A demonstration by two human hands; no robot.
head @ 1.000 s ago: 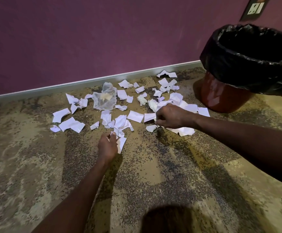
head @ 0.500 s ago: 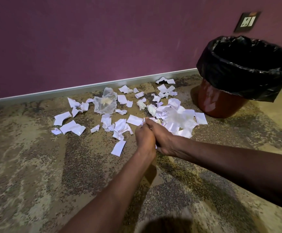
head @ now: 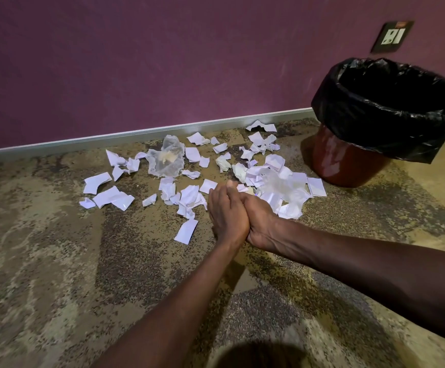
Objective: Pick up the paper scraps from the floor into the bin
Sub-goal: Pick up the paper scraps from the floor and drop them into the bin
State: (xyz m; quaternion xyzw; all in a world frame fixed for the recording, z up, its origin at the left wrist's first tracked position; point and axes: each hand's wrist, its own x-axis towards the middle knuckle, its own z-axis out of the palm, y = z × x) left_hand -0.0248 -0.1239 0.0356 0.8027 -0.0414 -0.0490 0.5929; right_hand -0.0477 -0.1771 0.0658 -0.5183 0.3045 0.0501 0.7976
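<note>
Beside one bin (head: 348, 160), two pressed-together hands (head: 238, 216)

Left hand (head: 228, 215) and right hand (head: 259, 221) pressed palm to palm; anything between them is hidden. Fingertips blurred. Bin (head: 348, 162) at 2 o'clock: inside too dark to read, rim cut by right edge. Both forearms cut by frame edges.

Single head-worn view, angled forward and down, near the floor (head: 56, 261), facing the purple wall (head: 163, 62)
</note>
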